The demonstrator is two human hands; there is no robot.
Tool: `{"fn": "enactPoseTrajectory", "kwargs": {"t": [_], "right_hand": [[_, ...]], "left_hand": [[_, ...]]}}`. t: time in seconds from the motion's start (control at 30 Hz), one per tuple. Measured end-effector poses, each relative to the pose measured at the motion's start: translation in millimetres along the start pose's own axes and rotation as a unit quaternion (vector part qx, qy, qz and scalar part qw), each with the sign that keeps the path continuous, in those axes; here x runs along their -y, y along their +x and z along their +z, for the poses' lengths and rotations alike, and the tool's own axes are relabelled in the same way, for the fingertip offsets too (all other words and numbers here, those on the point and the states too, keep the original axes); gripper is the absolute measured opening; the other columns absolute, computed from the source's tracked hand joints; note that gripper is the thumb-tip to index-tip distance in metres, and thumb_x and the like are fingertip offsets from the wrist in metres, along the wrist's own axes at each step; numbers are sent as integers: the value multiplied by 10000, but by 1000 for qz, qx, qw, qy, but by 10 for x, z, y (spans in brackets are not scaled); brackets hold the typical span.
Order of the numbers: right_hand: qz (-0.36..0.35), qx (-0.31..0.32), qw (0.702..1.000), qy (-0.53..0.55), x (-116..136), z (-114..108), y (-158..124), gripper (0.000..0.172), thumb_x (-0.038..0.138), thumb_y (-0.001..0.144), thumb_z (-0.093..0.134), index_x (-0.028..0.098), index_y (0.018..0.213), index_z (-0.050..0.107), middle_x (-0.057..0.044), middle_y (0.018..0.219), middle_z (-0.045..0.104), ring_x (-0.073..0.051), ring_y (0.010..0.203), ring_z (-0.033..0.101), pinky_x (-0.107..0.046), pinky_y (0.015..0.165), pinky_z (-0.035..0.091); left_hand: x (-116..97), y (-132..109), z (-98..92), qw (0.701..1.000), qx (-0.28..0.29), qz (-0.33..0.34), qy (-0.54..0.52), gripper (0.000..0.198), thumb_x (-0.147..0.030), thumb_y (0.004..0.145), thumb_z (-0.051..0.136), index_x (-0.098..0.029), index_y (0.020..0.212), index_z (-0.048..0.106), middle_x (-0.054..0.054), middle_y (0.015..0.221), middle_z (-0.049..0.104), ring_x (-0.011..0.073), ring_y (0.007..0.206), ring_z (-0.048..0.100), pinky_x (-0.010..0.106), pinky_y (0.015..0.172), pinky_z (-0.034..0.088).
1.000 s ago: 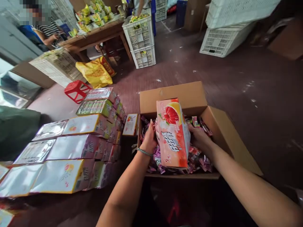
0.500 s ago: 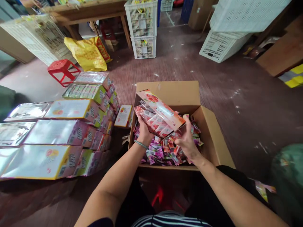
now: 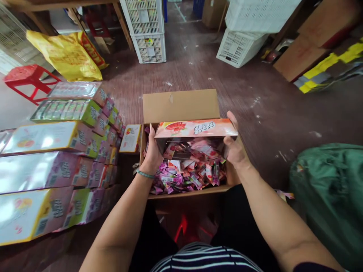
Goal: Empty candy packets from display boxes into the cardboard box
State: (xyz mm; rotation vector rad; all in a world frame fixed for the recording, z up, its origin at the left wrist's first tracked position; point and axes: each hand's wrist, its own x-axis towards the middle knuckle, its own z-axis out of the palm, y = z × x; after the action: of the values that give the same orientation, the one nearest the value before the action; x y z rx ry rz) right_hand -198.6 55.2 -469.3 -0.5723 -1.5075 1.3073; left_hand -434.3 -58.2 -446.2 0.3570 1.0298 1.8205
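Note:
My left hand (image 3: 152, 154) grips the left end of a pink retail box (image 3: 195, 127) with a red fruit picture, and my right hand (image 3: 235, 147) grips its right end. The retail box is tipped on its side above an open brown carton (image 3: 181, 104). Below its printed panel, small red sachets show at its dark open or clear side. Many small purple and red sachets (image 3: 184, 177) lie loose in the carton beneath it.
Stacked retail boxes (image 3: 68, 166) stand on the left, with one white-topped box (image 3: 130, 139) beside the carton. A red stool (image 3: 28, 75), yellow bag (image 3: 65, 54) and white crates (image 3: 150, 45) are ahead. A green sack (image 3: 326, 196) sits at right.
The retail box has turned from a slant to level, with its printed side toward me. My right hand now holds its right end. The view has shifted to the right.

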Motion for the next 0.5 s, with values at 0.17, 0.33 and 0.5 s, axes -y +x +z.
{"fn": "enactPoseTrajectory", "kwargs": {"t": [0.17, 0.33, 0.5], "right_hand": [[-41, -10, 999, 19, -2, 23, 65, 928, 792, 722, 837, 307, 1464, 563, -93, 1395, 632, -366, 1396, 528, -559, 1197, 436], [-28, -54, 996, 57, 26, 68, 50, 955, 909, 697, 743, 320, 1433, 591, -88, 1374, 635, -378, 1390, 529, -585, 1122, 498], [-48, -27, 998, 22, -12, 141, -10, 902, 784, 721, 821, 316, 1447, 562, -79, 1378, 625, -346, 1382, 534, -531, 1155, 480]], "left_hand": [[-37, -129, 32, 999, 22, 16, 20, 827, -825, 925, 432, -212, 1442, 632, 153, 1221, 766, 397, 1308, 639, 515, 1037, 560], [-77, -179, -69, 998, 48, 17, 40, 808, -821, 927, 445, -241, 1459, 629, 141, 1282, 745, 390, 1359, 600, 500, 1064, 548], [-129, -179, -74, 1000, 1, 25, 5, 843, -834, 915, 440, -236, 1486, 603, 161, 1260, 745, 398, 1324, 622, 500, 1047, 548]]}}
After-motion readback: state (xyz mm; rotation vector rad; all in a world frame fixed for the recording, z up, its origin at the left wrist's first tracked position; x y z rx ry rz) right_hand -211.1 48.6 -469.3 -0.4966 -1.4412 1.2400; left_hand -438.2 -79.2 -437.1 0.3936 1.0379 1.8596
